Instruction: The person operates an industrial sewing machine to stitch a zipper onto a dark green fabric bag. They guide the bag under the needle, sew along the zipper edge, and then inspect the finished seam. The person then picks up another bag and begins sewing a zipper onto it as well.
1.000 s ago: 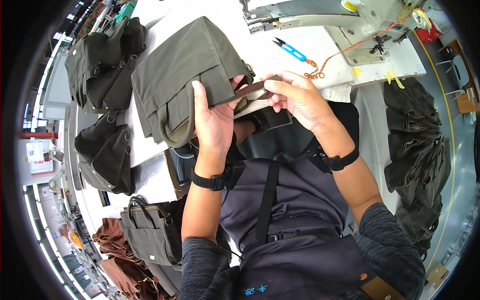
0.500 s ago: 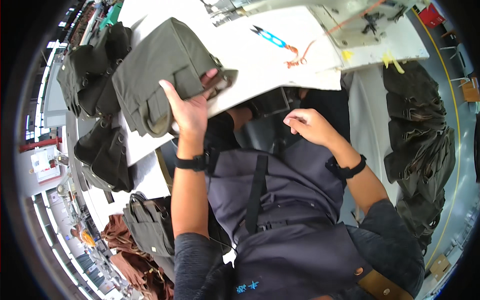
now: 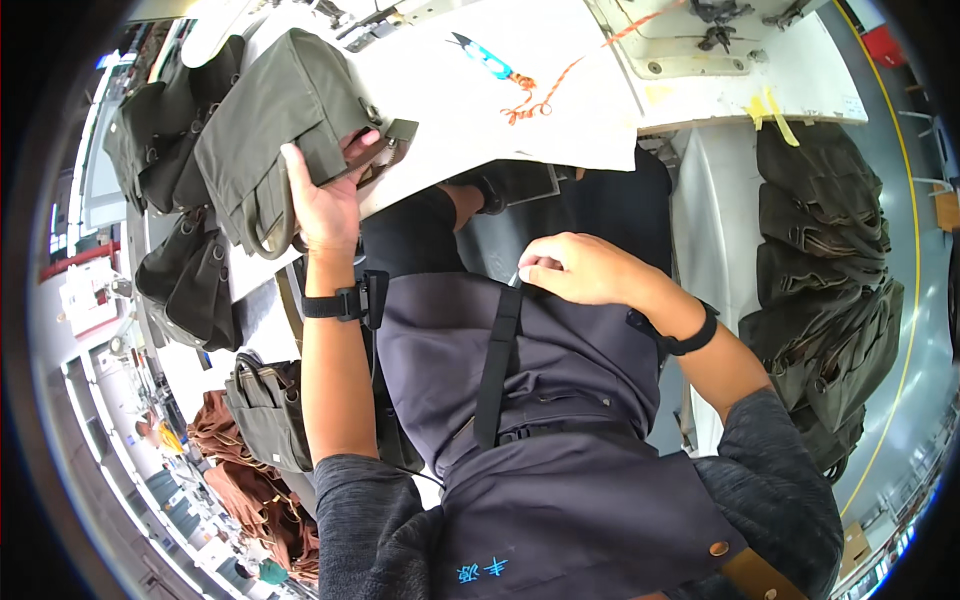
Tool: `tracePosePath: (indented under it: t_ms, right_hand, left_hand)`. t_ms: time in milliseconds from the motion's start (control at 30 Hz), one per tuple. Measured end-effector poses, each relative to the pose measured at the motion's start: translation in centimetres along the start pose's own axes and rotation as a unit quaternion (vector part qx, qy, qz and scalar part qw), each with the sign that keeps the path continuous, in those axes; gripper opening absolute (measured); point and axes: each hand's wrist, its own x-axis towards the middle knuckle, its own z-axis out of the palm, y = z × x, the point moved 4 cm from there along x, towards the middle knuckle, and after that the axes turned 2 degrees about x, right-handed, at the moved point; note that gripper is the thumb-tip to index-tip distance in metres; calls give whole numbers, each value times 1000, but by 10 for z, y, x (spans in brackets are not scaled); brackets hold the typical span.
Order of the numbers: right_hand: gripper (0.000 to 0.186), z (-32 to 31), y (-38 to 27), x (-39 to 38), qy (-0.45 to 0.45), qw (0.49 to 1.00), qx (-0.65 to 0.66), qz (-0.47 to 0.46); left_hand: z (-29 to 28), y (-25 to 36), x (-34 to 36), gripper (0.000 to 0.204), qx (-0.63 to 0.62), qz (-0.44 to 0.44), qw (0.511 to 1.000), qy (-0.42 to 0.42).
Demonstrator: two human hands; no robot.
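A dark green fabric bag point(image 3: 270, 120) with a loop handle point(image 3: 270, 235) lies tilted on the white worktable point(image 3: 440, 120) at the left. My left hand point(image 3: 330, 205) grips its near side, thumb on the cloth and fingers curled at a brown strap point(image 3: 378, 165). In front of my lap my right hand point(image 3: 580, 268) is closed, its fingertips pinched at the upper end of a black strap point(image 3: 498, 365) on my dark apron point(image 3: 560, 370). A small pale tip shows there; what the fingers hold cannot be made out.
Blue thread snips point(image 3: 485, 58) lie on the table beside orange cord point(image 3: 530, 110). More dark green bags point(image 3: 185, 130) stand at the left, and a pile of them point(image 3: 820, 240) hangs at the right. Brown bags point(image 3: 255, 500) sit at the lower left.
My right hand has moved left and slightly down to the black strap's upper end, its fingers now pinched. My left hand still grips the bag; the whole view has shifted somewhat.
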Motion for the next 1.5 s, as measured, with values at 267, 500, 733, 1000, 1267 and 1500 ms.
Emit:
tracePosePath:
  t_ms: [267,500,733,1000,1267,1500]
  right_hand:
    - [27,-31,-79,-7,96,994,-4,-55]
    - [16,-32,-141,53,360,901,-41,-239]
    - [11,-31,-124,142,433,830,-189,-295]
    - [11,-25,-123,147,416,883,-103,-188]
    - [12,-25,-126,149,429,877,-106,-189]
    - [11,-25,-126,149,427,877,-102,-198]
  left_hand:
    - [-8,12,15,57,10,-54,998,-32]
    - [33,58,77,59,86,-65,993,-42]
    - [63,38,98,50,41,-107,988,-102]
    - [53,52,87,65,99,-105,977,-158]
    - [58,59,73,59,-44,-141,968,-204]
    - [82,41,55,22,-134,-12,990,-49]
